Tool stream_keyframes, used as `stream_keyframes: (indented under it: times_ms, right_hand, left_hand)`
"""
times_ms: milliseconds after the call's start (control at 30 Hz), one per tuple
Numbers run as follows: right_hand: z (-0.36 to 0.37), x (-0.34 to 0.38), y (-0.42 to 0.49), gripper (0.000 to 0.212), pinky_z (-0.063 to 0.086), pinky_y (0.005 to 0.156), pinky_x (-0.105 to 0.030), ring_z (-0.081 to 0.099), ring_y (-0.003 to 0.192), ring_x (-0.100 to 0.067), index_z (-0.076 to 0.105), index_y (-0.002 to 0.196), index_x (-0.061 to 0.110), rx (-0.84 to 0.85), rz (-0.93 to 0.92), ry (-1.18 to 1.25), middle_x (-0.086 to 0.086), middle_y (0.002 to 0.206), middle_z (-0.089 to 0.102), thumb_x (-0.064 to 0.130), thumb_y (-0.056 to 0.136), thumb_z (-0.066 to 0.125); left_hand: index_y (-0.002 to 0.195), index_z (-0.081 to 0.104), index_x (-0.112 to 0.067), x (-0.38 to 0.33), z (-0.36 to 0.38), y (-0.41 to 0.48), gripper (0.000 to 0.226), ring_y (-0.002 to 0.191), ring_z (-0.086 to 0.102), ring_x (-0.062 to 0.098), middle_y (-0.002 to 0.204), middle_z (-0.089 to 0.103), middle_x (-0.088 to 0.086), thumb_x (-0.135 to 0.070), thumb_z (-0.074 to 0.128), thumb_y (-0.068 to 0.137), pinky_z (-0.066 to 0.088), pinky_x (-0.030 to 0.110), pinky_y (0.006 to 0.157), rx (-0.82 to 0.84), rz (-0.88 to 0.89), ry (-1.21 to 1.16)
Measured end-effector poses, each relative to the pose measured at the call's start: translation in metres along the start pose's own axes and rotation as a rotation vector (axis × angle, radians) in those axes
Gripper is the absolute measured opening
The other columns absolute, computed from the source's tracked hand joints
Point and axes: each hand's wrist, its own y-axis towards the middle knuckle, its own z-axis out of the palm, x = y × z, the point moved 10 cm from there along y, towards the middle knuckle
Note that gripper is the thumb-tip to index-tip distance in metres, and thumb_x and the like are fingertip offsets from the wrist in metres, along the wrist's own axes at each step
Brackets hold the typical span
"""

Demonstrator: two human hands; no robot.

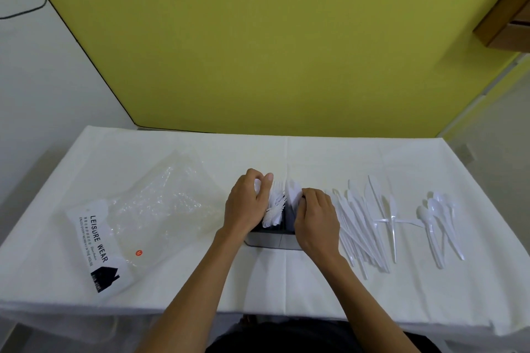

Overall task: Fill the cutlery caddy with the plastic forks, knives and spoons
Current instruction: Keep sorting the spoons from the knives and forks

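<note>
Cutlery caddy sits mid-counter, which is draped in white cloth. The caddy is grey outside and dark inside, and partly hidden by both hands. Left hand is at the caddy's left side, fingers and thumb curled round white plastic pieces; their type is unclear, though one end looks rounded. Plastic forks stand tines-up in the middle section, fanned out. Right hand is at the caddy's right side, fingertips curled against the upright knives standing there, and seems to pinch them. Loose knives lie in a messy heap just right of the right hand, on the cloth. Loose spoons lie farther right, apart from the heap. A crumpled clear plastic bag lies left of the caddy, with a "LEISURE WEAR" label card at its near end.
</note>
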Motion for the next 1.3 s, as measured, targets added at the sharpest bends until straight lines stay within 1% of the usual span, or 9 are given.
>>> stream_keyframes:
  times_ms: [233, 333, 400, 567, 800, 933, 1033, 1200, 1300]
  right_hand:
    - [0.006, -0.008, 0.005, 0.025, 0.036, 0.071, -0.024, 0.047, 0.080, -0.015, 0.056, 0.084, 0.014, 0.098, 0.057, 0.183, 0.005, 0.084, 0.056, 0.015, 0.090, 0.031]
    - [0.001, -0.020, 0.005, 0.040, 0.040, 0.090, -0.020, 0.054, 0.109, -0.012, 0.064, 0.113, 0.012, 0.143, 0.138, 0.307, 0.005, 0.113, 0.064, 0.019, 0.094, 0.029]
    - [-0.008, -0.037, 0.005, 0.043, 0.043, 0.096, -0.025, 0.054, 0.117, -0.012, 0.062, 0.122, 0.012, 0.128, 0.197, 0.328, 0.003, 0.122, 0.064, 0.017, 0.094, 0.030]
    - [-0.035, -0.107, -0.002, 0.038, 0.047, 0.098, -0.034, 0.057, 0.118, -0.017, 0.061, 0.126, 0.011, 0.058, 0.374, 0.270, -0.001, 0.124, 0.066, 0.004, 0.096, 0.037]
    - [-0.063, -0.199, -0.028, 0.046, 0.040, 0.108, -0.031, 0.053, 0.128, -0.023, 0.056, 0.133, 0.006, 0.077, 0.577, 0.136, -0.009, 0.135, 0.060, -0.006, 0.093, 0.039]
    - [-0.076, -0.243, -0.040, 0.049, 0.041, 0.105, -0.035, 0.046, 0.131, -0.025, 0.053, 0.135, 0.009, 0.119, 0.686, 0.082, -0.009, 0.139, 0.053, -0.006, 0.089, 0.042]
    - [-0.093, -0.273, -0.048, 0.047, 0.044, 0.100, -0.040, 0.041, 0.131, -0.028, 0.050, 0.137, 0.011, 0.077, 0.745, -0.033, -0.010, 0.141, 0.046, 0.000, 0.091, 0.048]
    - [-0.097, -0.307, -0.050, 0.028, 0.048, 0.079, -0.034, 0.056, 0.101, -0.029, 0.049, 0.122, 0.008, 0.148, 0.740, -0.272, -0.012, 0.118, 0.055, 0.013, 0.094, 0.050]
    - [-0.093, -0.316, -0.044, 0.010, 0.045, 0.068, -0.032, 0.059, 0.087, -0.027, 0.050, 0.102, 0.009, 0.245, 0.698, -0.299, -0.009, 0.103, 0.058, 0.016, 0.096, 0.045]
  left_hand:
    - [0.096, 0.064, -0.018, -0.049, -0.008, 0.002, 0.024, 0.099, 0.055, 0.020, 0.101, 0.065, -0.003, -0.036, 0.049, 0.101, 0.047, 0.041, 0.088, -0.158, 0.165, 0.003]
    - [0.093, 0.066, -0.016, -0.087, 0.005, -0.003, 0.018, 0.097, 0.056, 0.023, 0.099, 0.065, 0.000, -0.025, 0.051, 0.096, 0.048, 0.039, 0.087, -0.143, 0.282, 0.026]
    - [0.091, 0.066, -0.015, -0.113, 0.019, -0.011, 0.016, 0.097, 0.056, 0.021, 0.098, 0.063, 0.000, -0.023, 0.053, 0.093, 0.048, 0.034, 0.086, -0.120, 0.359, 0.004]
    - [0.092, 0.066, -0.016, -0.158, 0.080, -0.025, 0.011, 0.102, 0.054, 0.016, 0.102, 0.063, -0.003, -0.021, 0.056, 0.095, 0.045, 0.027, 0.085, 0.065, 0.436, -0.059]
    - [0.093, 0.064, -0.019, -0.155, 0.187, -0.036, 0.012, 0.101, 0.057, 0.012, 0.103, 0.064, -0.004, -0.025, 0.055, 0.097, 0.046, 0.023, 0.085, 0.428, 0.267, -0.115]
    - [0.087, 0.062, -0.021, -0.138, 0.226, -0.037, 0.011, 0.092, 0.060, 0.011, 0.096, 0.067, -0.005, -0.023, 0.057, 0.096, 0.038, 0.008, 0.070, 0.519, 0.154, -0.102]
    - [0.087, 0.063, -0.013, -0.128, 0.250, -0.038, 0.015, 0.085, 0.062, 0.014, 0.090, 0.068, -0.001, -0.021, 0.055, 0.096, 0.041, 0.011, 0.063, 0.563, 0.094, -0.054]
    - [0.094, 0.065, -0.008, -0.118, 0.280, -0.040, 0.020, 0.073, 0.059, 0.014, 0.087, 0.068, 0.004, -0.023, 0.051, 0.097, 0.045, 0.020, 0.059, 0.601, -0.046, -0.021]
    - [0.098, 0.066, -0.013, -0.129, 0.294, -0.042, 0.022, 0.080, 0.064, 0.013, 0.092, 0.069, 0.001, -0.027, 0.050, 0.099, 0.048, 0.019, 0.060, 0.616, -0.092, -0.072]
